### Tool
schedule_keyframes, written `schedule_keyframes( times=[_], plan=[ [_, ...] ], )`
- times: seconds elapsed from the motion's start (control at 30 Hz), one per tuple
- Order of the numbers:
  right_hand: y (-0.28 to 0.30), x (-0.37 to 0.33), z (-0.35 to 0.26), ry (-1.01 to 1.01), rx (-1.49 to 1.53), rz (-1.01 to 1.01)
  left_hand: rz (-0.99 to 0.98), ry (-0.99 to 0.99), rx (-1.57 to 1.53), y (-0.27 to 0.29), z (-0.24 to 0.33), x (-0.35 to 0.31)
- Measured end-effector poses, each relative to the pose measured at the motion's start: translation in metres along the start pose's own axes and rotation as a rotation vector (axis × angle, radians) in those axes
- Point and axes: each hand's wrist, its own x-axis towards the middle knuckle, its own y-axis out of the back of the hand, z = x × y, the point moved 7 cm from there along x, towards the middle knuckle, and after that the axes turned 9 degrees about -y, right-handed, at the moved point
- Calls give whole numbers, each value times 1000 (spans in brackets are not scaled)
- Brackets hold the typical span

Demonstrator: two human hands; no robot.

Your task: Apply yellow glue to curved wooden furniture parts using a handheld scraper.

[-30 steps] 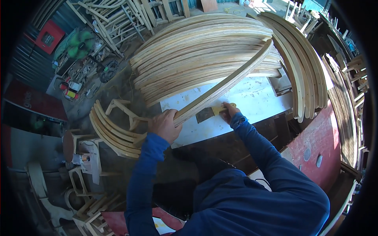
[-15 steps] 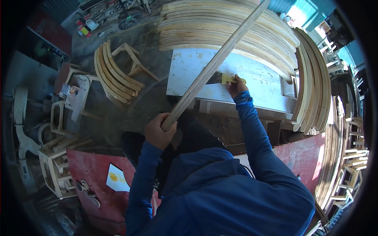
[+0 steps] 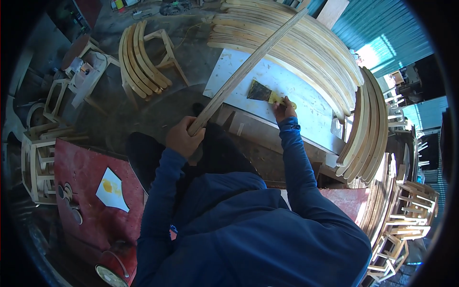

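My left hand (image 3: 184, 136) is closed round the near end of a long wooden slat (image 3: 239, 75). The slat slants up and away to the right, its far end in front of a stack of curved wooden pieces (image 3: 287, 36). In my right hand (image 3: 286, 111) is a putty knife (image 3: 259, 91) with a yellow handle and a broad dark blade. My fingers grip its handle, and the blade points left over a white, stained board (image 3: 311, 107). Whether the blade touches the board, I cannot tell.
More curved pieces (image 3: 368, 129) stand at the right end of the board, and a smaller bundle (image 3: 138, 62) leans at the left. A red panel (image 3: 83, 165) at lower left carries a white sheet with a yellow smear (image 3: 112, 189). Wooden frames (image 3: 40, 167) stand beyond it.
The view has shifted, bringing a can into sight at lower left. The putty knife has turned, so its dark blade now shows broadly. Both hands keep their hold.
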Motion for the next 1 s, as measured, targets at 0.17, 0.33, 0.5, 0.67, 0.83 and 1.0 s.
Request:
schedule_keyframes(
  times=[0.17, 0.33, 0.5, 0.67, 0.83, 1.0],
  plan=[
    [3, -23, 8, 17, 143, -30, -41, 0, 104, -2, -8, -2],
    [-28, -99, -3, 123, 177, -140, -53, -20, 163, -6, -6, -1],
    [-118, -242, -58, 852, -435, -453, -25, -35, 168, -6, -9, 1],
    [-167, -302, -34, 1452, -1351, -467, -9, -74, 184, -7, -10, 2],
    [-169, -288, -6, 1532, -1612, -516, -31, -26, 160, -8, -8, 3],
    [-163, -283, 5, 1486, -1665, -516, -23, -29, 156, -6, -7, 1]
  ],
)
